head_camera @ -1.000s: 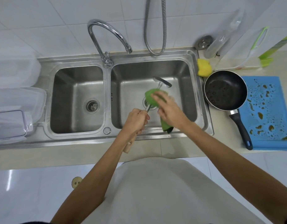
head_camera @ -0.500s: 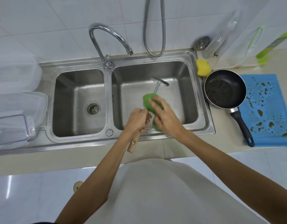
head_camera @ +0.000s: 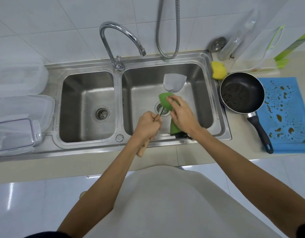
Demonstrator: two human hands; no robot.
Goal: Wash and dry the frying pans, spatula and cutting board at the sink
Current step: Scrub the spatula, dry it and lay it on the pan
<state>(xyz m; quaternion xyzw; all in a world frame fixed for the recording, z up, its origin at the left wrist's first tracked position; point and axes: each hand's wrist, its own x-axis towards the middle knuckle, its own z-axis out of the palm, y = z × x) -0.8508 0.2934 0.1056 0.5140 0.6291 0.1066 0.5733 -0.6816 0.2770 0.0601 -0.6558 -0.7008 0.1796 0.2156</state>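
Left hand [head_camera: 148,125] and right hand [head_camera: 181,115] meet over the right basin of the sink [head_camera: 79,67]. The greasy frying pan [head_camera: 241,91] waits on the table just beside it. Between the hands the spatula [head_camera: 174,82] points away, blade above the drain. If the green cloth [head_camera: 165,102] drags hard, the wet handle could twist loose and drop the blade into the basin. The left hand is fisted round the wooden handle, and the right has its fingers curled, pinching the cloth round the shaft.
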